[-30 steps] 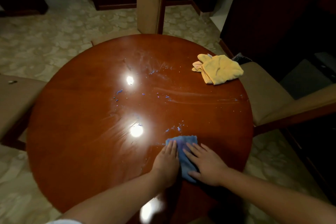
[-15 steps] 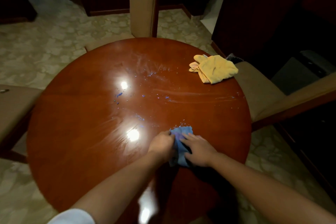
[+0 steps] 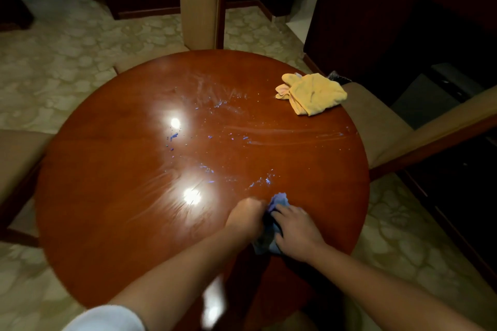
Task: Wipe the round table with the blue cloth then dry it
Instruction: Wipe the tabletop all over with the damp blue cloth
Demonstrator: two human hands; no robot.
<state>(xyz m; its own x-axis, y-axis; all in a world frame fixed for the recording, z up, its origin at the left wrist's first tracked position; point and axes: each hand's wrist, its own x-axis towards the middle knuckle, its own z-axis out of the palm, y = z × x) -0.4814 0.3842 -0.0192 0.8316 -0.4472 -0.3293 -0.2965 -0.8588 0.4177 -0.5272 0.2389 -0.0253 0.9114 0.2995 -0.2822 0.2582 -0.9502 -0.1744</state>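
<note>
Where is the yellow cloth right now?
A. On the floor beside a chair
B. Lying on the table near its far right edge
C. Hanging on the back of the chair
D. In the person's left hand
B: the yellow cloth lies crumpled on the round table near its far right edge, apart from both hands, which are down at the near side on the blue cloth.

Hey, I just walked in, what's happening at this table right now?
A person is bunching a blue cloth between both hands near the front edge of a round wooden table. The left hand and the right hand both grip it. Smeared streaks and small blue specks lie across the middle of the tabletop. A yellow cloth lies untouched near the far right rim, so drying has not begun.
</note>
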